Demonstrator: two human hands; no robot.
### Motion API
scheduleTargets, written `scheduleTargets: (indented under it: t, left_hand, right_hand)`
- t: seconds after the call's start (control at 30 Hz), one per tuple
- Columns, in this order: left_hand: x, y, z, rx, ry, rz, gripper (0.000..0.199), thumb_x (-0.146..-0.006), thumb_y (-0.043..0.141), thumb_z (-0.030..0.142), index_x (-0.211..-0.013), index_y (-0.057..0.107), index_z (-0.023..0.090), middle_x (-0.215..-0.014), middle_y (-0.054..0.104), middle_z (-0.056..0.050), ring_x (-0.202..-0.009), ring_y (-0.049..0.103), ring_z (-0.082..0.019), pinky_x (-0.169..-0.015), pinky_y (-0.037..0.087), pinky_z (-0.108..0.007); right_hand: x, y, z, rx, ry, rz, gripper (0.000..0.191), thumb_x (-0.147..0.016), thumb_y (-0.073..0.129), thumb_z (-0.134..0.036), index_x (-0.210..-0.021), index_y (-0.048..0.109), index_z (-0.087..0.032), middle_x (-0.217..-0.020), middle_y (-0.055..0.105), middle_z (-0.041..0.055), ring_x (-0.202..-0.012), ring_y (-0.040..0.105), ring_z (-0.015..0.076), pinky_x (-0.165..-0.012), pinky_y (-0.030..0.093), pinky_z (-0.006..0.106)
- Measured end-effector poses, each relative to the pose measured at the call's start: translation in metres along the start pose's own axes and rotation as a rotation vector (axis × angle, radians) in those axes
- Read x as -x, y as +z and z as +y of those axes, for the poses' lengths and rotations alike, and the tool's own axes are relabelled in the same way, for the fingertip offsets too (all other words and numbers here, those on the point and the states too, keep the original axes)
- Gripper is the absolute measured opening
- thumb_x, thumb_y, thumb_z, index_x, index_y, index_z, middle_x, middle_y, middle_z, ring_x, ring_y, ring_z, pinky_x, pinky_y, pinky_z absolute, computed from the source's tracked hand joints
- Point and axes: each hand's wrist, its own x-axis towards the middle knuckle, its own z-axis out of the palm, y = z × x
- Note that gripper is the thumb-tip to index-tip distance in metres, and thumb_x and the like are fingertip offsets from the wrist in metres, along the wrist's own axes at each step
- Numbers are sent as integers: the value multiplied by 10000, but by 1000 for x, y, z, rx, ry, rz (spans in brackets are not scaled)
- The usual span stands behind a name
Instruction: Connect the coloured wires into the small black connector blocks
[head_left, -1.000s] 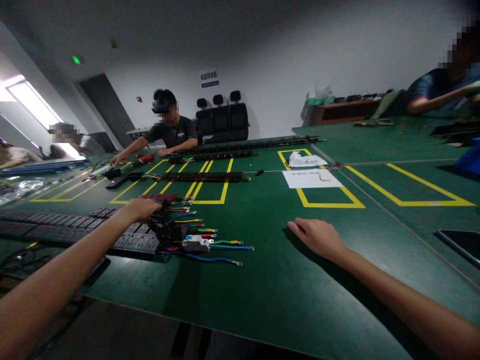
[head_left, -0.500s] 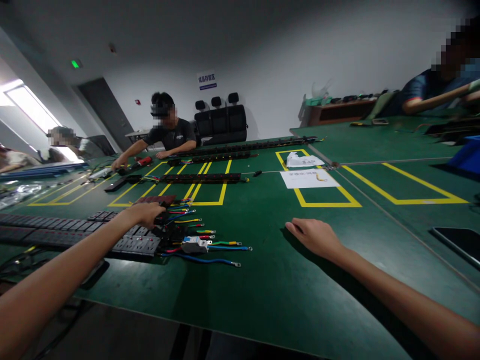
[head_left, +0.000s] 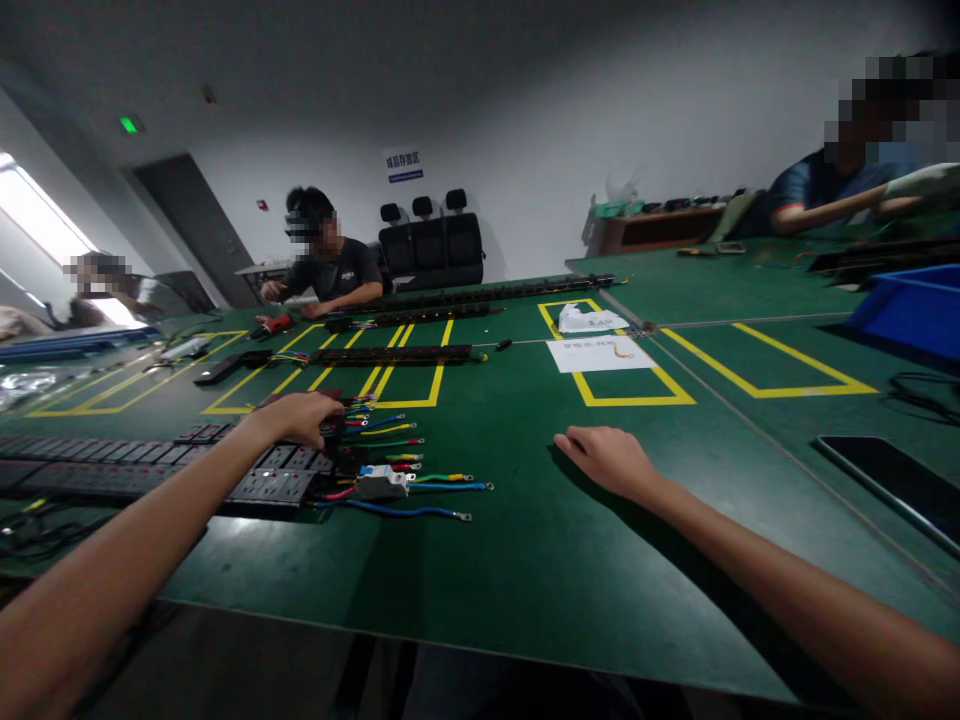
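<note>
My left hand (head_left: 304, 415) is closed over the wired end of a row of black power strips (head_left: 289, 460), fingers bent down on the dark end of one. The grip itself is partly hidden. Coloured wires (head_left: 386, 430) with metal ring terminals stick out to the right of the hand. Among them sits a small white and grey breaker-like block (head_left: 381, 481), with a blue wire (head_left: 420, 513) in front. On the bare green tabletop (head_left: 510, 560), my right hand (head_left: 609, 462) rests with fingers curled in, apart from the strips and holding nothing visible.
Longer black strips (head_left: 397, 355) lie farther back across yellow tape outlines. White paper (head_left: 600, 355) lies beyond my right hand. A phone (head_left: 892, 480) and a blue bin (head_left: 911, 310) are at right. One co-worker (head_left: 330, 265) sits opposite, another (head_left: 832, 190) at right.
My left hand has shifted right, and several wires near it have moved right with it. My right hand stays on the table. The co-worker opposite has drawn back an arm. The view has turned slightly.
</note>
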Motion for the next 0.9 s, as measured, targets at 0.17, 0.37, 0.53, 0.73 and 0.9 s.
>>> scheduleTargets:
  t: [0.17,0.37,0.53,0.73,0.9]
  left_hand:
    - [-19,-11,17,26,99,6,713,-610,725,244,-1318,669,184,-1250,712,-117,-1128,663,-318,-943,511,-333]
    - [-39,-19,33,119,162,66,655,-607,719,286,-1255,705,187,-1195,742,-94,-1094,688,-306,-940,528,-330]
    - [-42,-33,73,282,166,179,688,-656,694,308,-1328,653,169,-1251,725,-81,-1105,689,-256,-947,527,-285]
    - [-52,-43,126,317,327,247,615,-680,714,331,-1271,692,162,-1223,725,-97,-1093,677,-270,-949,520,-316]
    - [-63,-40,149,359,401,265,604,-683,733,344,-1258,696,164,-1204,725,-102,-1071,674,-269,-933,514,-329]
  right_hand:
    - [0,-4,-4,31,16,-10,491,-1061,341,-489,-796,647,-211,-796,715,62,-671,616,173,-558,207,285]
    - [0,-7,-7,43,23,-9,482,-1067,351,-475,-816,666,-209,-814,718,53,-707,638,170,-567,243,269]
    - [-1,-7,-8,55,25,-26,484,-1074,342,-475,-859,685,-210,-852,729,62,-753,667,184,-606,306,262]
    - [0,-10,-9,60,26,-15,473,-1075,345,-471,-869,684,-214,-869,736,68,-775,679,195,-601,306,269]
    - [0,-9,-8,62,34,-16,477,-1071,353,-481,-861,692,-220,-866,735,70,-771,676,202,-615,323,270]
